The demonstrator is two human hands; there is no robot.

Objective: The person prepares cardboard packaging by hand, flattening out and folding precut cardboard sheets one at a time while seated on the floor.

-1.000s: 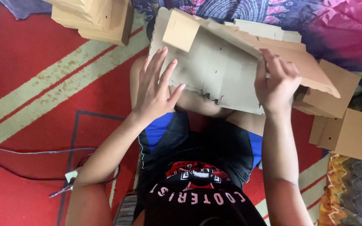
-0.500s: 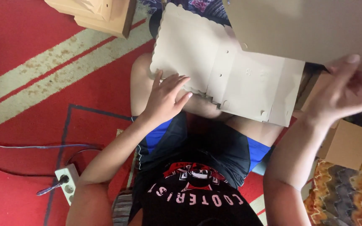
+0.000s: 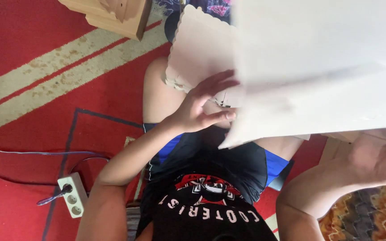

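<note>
So, seen from above: a flat cardboard panel (image 3: 197, 49) with a scalloped edge is resting across the bare knees of someone sitting on the red carpet (image 3: 32, 35). The left hand (image 3: 202, 107) is laid on it, fingers spread wide and flat against the cardboard, thumb tucked under toward the lower edge, so it's pressed down rather than pinched.

A second, much bigger cardboard sheet (image 3: 318, 67) is held up close to the camera on the right side and is badly blurred, covering most of the upper right of the view and overlapping the first panel. The right hand (image 3: 380, 160) is seen below that sheet's lower edge, palm side up toward the camera. It's blurry too, and whether its grip is closed on the sheet or just supporting it from underneath can't be told.

Other stuff around: a stack of folded cardboard boxes (image 3: 112, 13) is sitting on the carpet at the top left, well apart from the hands. A white power strip (image 3: 73, 195) with a plug in it is lying on the carpet at the lower left, with cables trailing off to the left. A patterned fabric (image 3: 362, 218) is visible at the bottom right.
</note>
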